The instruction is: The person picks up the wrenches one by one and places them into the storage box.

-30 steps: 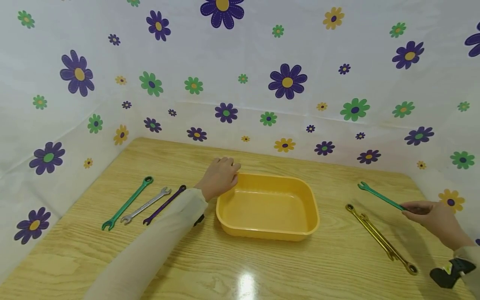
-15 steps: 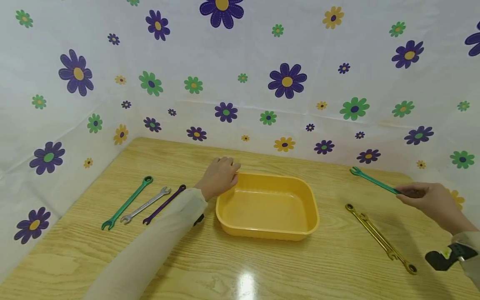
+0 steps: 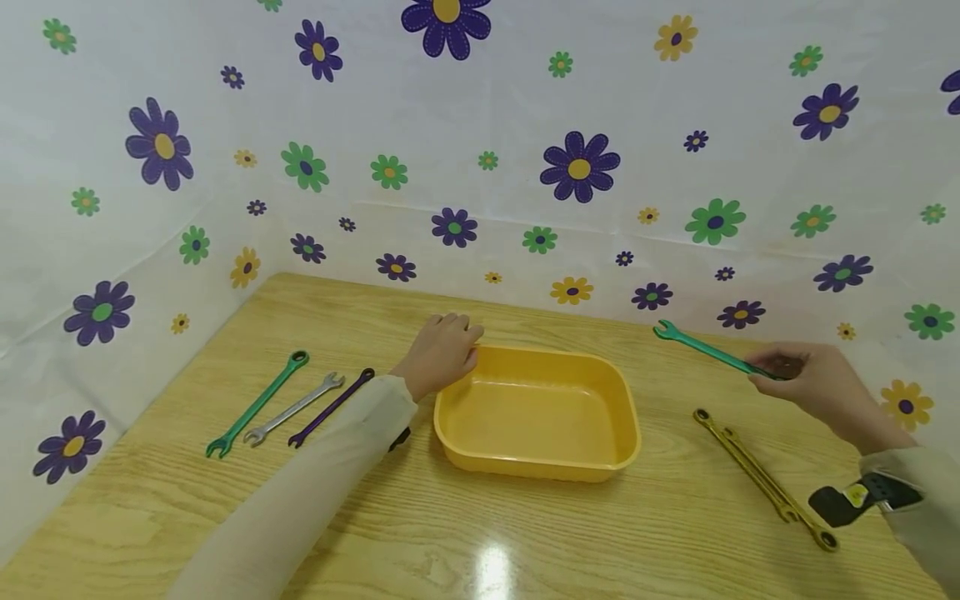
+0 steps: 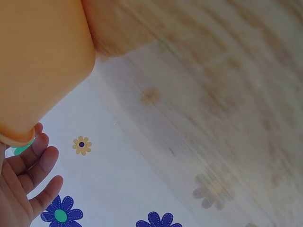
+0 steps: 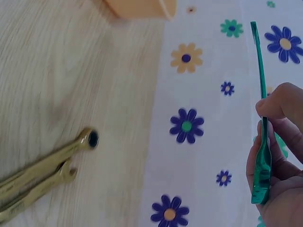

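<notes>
My right hand [image 3: 817, 387] pinches a green combination wrench [image 3: 705, 347] near one end, holding it above the table to the right of the yellow plastic basin [image 3: 525, 465]. Its open-jawed end points left toward the basin. In the right wrist view the thumb and fingers close on the green wrench [image 5: 262, 85]. At the basin's back left corner, my left hand [image 3: 438, 354] grips the rim. The left wrist view shows fingers [image 4: 40, 163] at the outside of that rim, and the thumb is hidden there. Nothing lies inside the basin.
Left of the basin lie a green wrench [image 3: 257, 406], a silver wrench [image 3: 294, 410] and a purple wrench [image 3: 332, 408]. Two gold wrenches [image 3: 750, 467] lie side by side at the right. Behind the wooden table [image 3: 420, 533] hangs a flowered white cloth [image 3: 510, 100].
My right hand has carried the green wrench leftward and away from me, closer to the basin. The left hand and the basin have stayed in place.
</notes>
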A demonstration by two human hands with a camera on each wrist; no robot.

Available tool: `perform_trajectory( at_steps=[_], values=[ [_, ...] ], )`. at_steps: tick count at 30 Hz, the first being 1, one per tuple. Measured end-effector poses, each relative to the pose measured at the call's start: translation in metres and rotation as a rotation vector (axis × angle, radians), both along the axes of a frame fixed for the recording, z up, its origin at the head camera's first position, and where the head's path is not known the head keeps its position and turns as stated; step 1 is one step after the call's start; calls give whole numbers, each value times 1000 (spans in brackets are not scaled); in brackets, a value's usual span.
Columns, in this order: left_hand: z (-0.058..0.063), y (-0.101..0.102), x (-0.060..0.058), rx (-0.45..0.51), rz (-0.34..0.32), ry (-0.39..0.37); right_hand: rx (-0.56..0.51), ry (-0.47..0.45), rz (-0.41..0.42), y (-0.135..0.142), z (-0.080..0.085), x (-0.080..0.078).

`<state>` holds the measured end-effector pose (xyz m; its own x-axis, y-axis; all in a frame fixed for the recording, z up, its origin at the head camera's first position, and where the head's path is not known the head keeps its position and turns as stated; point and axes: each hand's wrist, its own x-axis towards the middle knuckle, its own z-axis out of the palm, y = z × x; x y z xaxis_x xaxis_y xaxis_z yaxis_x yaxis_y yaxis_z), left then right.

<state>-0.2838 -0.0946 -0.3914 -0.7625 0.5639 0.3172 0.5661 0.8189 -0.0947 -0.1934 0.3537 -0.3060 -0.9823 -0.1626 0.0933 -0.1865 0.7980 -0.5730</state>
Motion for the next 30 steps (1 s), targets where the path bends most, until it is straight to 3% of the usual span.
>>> perform_trajectory(
  at_steps=[5, 13, 30],
  values=[
    [2, -1, 1, -2, -2, 3, 6, 54, 35, -21, 7, -1],
    [3, -1, 1, -15, 5, -10, 33, 25, 83, -54, 15, -4],
    [0, -2, 0, -27, 3, -1, -50, -14, 151, -123, 8, -18]
  ],
)
